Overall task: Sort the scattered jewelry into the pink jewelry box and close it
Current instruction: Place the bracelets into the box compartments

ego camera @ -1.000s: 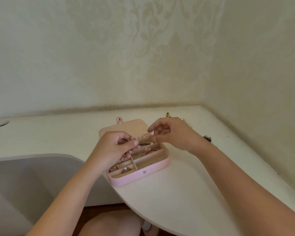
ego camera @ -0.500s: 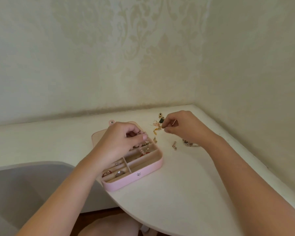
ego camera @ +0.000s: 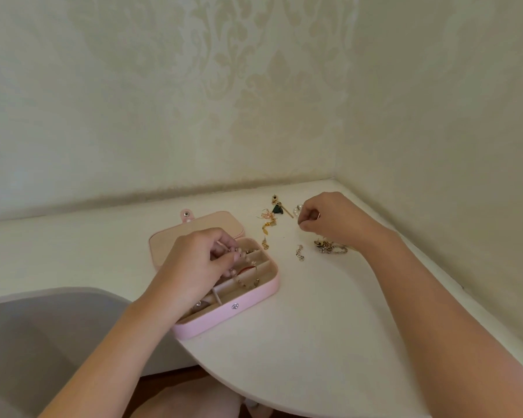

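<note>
Box: pink jewelry box [ego camera: 224, 319] lies open near the table's [ego camera: 314, 327] left edge, lid [ego camera: 200, 227] flat on its far side.
Left hand [ego camera: 194, 263]: I see its fingers curled, pinching a beaded bracelet [ego camera: 249, 262] that trails into the box's compartments.
Right hand [ego camera: 329, 220]: fingers curled, tips pressed together just beside a pearl piece [ego camera: 296, 210]; I cannot tell whether they hold anything.
Loose jewelry: green earring [ego camera: 277, 208], gold chain [ego camera: 267, 224] and sparkly heap [ego camera: 329, 248] lie right of the box.

I see a pink jewelry box [ego camera: 218, 320] on a cream table [ego camera: 314, 312]. Behind it, pale damask wallpaper [ego camera: 254, 86]; one dark green earring [ego camera: 277, 209].
</note>
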Demonstrator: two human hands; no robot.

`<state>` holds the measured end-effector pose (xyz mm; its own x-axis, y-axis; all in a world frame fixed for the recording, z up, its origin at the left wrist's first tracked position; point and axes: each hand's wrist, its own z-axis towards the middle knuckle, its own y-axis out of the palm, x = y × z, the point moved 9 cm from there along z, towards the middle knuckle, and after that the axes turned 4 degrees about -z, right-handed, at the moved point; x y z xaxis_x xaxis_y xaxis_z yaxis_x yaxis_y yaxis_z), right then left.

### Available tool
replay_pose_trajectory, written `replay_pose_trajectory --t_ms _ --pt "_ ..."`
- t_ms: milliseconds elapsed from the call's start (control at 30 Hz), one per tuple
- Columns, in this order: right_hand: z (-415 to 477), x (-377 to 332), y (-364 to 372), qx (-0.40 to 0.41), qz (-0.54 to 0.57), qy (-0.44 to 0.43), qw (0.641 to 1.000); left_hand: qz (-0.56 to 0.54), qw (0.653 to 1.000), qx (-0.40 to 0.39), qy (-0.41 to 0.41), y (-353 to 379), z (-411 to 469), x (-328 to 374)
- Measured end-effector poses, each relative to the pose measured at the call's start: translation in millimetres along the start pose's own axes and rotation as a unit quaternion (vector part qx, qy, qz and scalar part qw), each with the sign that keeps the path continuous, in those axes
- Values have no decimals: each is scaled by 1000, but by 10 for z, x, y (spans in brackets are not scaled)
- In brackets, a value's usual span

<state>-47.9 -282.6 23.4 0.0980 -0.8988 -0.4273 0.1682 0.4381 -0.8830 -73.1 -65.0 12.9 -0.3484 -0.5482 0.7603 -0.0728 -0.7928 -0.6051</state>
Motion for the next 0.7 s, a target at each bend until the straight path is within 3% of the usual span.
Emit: replay_pose_trajectory --t_ms 400,700 --pt "-13 -31 96 -34 -23 6 999 -103 994 41 4 -4 244 247" --pt "-39 -4 223 -106 -48 -4 993 -4 1000 -8 -3 83 86 4"
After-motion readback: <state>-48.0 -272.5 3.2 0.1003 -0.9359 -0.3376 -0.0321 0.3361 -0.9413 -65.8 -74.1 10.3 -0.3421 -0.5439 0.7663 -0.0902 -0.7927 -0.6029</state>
